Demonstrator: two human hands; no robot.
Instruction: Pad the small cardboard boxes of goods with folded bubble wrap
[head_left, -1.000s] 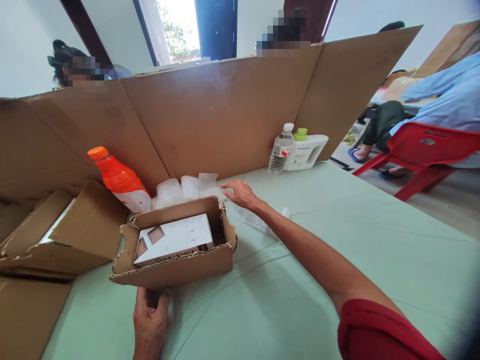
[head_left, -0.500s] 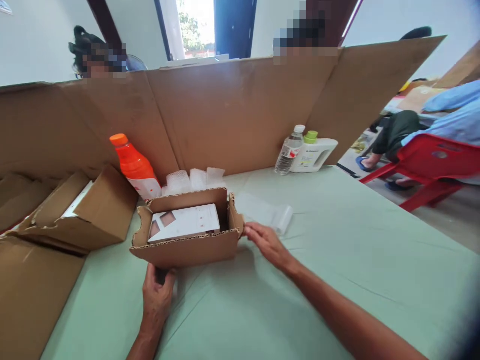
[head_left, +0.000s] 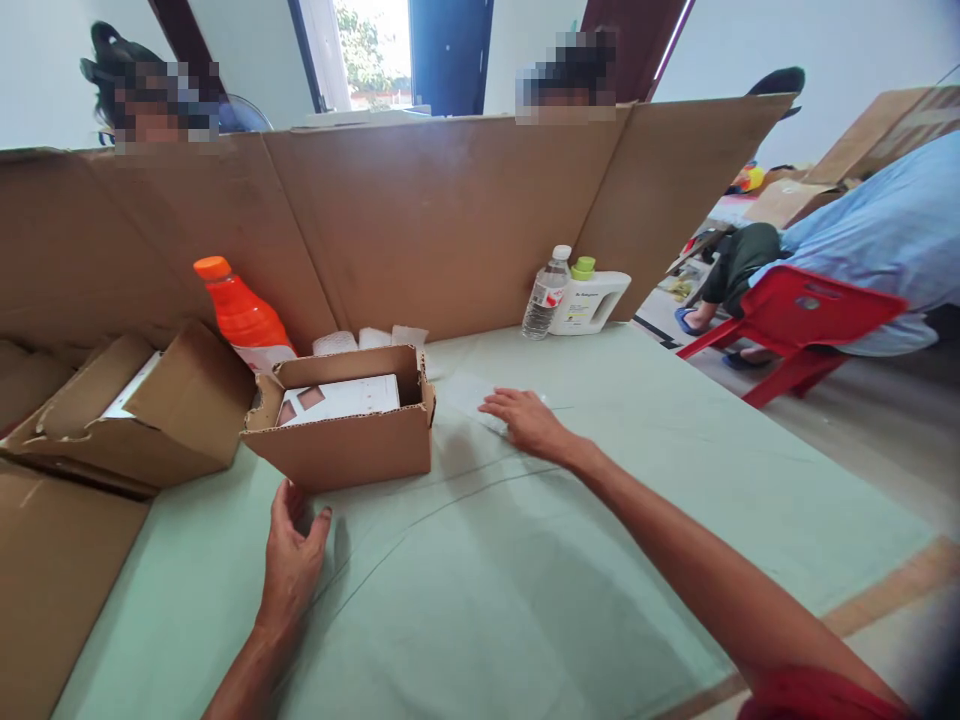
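Observation:
A small open cardboard box (head_left: pixel 352 445) stands on the green table (head_left: pixel 570 560) with a white carton (head_left: pixel 341 399) inside it. My left hand (head_left: pixel 292 555) sits just in front of the box's lower left corner, fingers spread and holding nothing. My right hand (head_left: pixel 525 420) lies flat, palm down, on a piece of clear bubble wrap (head_left: pixel 472 393) to the right of the box. Pieces of bubble wrap (head_left: pixel 371 340) stand behind the box.
An orange bottle (head_left: pixel 240 315) leans behind the box. A larger torn cardboard box (head_left: pixel 135 420) lies at the left. A water bottle (head_left: pixel 546 293) and a white jug (head_left: pixel 589 300) stand by the cardboard screen (head_left: pixel 450 220). A red chair (head_left: pixel 802 320) with a seated person is at right.
My right hand left the box's right edge and moved onto the bubble wrap. My left hand let go of the box front and opened. The box now sits flat.

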